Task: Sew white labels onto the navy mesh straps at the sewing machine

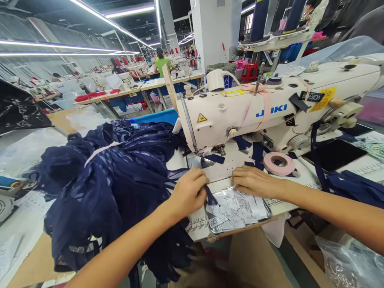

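My left hand (188, 193) pinches a soft, limp dark navy sheer fabric (111, 188) heaped left of the cream sewing machine (270, 112), best gripped at its edge, while my right hand (255, 182) rests flat, fingers together, on the clear packet of white labels (237, 210).

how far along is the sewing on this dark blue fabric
Done: nothing finished can be told apart in the heaped dark blue fabric. In hand: the left hand pinches a fabric edge in front of the sewing machine needle, while the right hand rests flat at the tray of labels. Left: the edge is not yet under the needle, and many labels remain.
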Tool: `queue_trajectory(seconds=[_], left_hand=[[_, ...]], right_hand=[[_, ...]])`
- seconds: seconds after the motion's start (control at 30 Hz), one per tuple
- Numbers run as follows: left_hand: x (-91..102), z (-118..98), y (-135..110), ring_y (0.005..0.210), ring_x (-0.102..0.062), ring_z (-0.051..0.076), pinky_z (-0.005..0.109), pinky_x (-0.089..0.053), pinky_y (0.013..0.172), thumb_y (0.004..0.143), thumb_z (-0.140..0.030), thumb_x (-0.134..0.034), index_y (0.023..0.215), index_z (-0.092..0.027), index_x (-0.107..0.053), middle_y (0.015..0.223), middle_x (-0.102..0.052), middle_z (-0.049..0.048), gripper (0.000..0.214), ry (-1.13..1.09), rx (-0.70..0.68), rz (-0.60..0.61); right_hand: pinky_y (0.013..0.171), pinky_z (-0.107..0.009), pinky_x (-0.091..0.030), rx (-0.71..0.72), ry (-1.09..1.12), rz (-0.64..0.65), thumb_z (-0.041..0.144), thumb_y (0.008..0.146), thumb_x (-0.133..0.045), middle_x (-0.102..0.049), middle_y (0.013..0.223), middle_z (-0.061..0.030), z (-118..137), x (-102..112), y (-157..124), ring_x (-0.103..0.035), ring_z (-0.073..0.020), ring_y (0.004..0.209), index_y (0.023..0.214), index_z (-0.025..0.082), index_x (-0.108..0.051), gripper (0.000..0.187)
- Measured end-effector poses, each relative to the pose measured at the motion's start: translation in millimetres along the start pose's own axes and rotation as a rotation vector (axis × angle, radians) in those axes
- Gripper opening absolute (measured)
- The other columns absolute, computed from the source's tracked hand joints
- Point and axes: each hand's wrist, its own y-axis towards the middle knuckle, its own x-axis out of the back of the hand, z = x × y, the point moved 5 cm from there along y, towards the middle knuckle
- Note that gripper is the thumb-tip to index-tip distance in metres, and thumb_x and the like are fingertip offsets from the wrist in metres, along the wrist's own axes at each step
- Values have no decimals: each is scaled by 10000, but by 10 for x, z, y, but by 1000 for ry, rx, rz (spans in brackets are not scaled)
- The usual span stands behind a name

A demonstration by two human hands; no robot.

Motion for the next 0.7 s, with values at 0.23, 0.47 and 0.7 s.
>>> queue_trajectory(seconds=[0.23,0.47,0.7], left_hand=[[-423,657,187,557,-470,104,210,-356,532,701,-230,-603,602,-142,-592,580,-526,-18,133,-417,509,28],[-406,726,-14,499,-386,69,195,-279,479,634,-379,-646,660,-123,-631,544,-495,-33,258,-923,797,-157],[-307,588,-128,516,-421,73,200,-311,494,539,-412,-731,636,-125,-630,579,-540,-17,319,-1166,872,-198]], right_hand=[[646,-304,-411,-124,276,-290,324,894,-359,-552,755,-59,-91,113,-121,-520,-171,709,784,193,-625,316],[558,-276,-464,-530,1070,-464,517,712,-567,-596,622,-21,-16,36,175,-544,-142,554,698,194,-638,331],[743,-293,-430,-568,1273,-648,452,586,-664,-628,797,-32,149,-36,695,-554,-164,767,644,189,-645,271]])
